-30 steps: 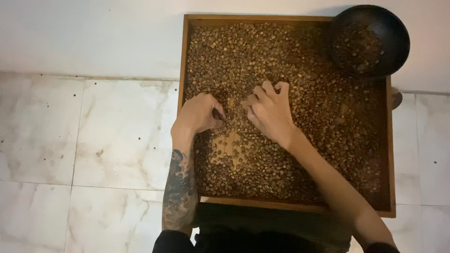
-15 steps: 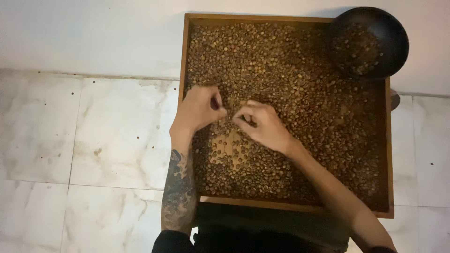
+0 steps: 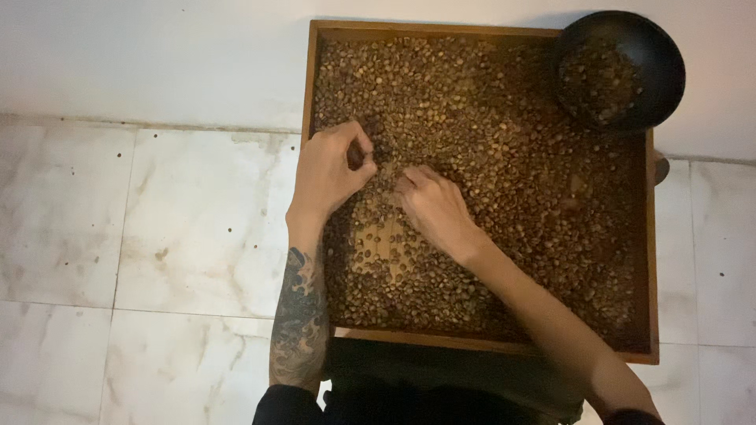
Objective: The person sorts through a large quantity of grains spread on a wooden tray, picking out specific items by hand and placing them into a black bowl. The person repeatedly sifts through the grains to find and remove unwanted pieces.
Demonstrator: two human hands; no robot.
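A square wooden tray (image 3: pixel 309 94) lies on the floor, covered with a layer of small brown beans (image 3: pixel 488 134). My left hand (image 3: pixel 331 169) rests on the beans near the tray's left side, fingers curled in with the tips pinched together. Just to its right, my right hand (image 3: pixel 433 208) lies knuckles up on the beans with its fingers closed and drawn toward the left hand. Whether either hand holds beans is hidden. Below the hands a patch of bare wood (image 3: pixel 386 244) shows through the beans.
A black round bowl (image 3: pixel 661 55) with some beans in it sits on the tray's far right corner. The tray lies on white marble floor tiles (image 3: pixel 157 236) against a white wall (image 3: pixel 142 55). My dark-clothed legs are at the tray's near edge.
My right hand has closed its spread fingers and slid left toward the left hand. The left hand stayed put and curled tighter.
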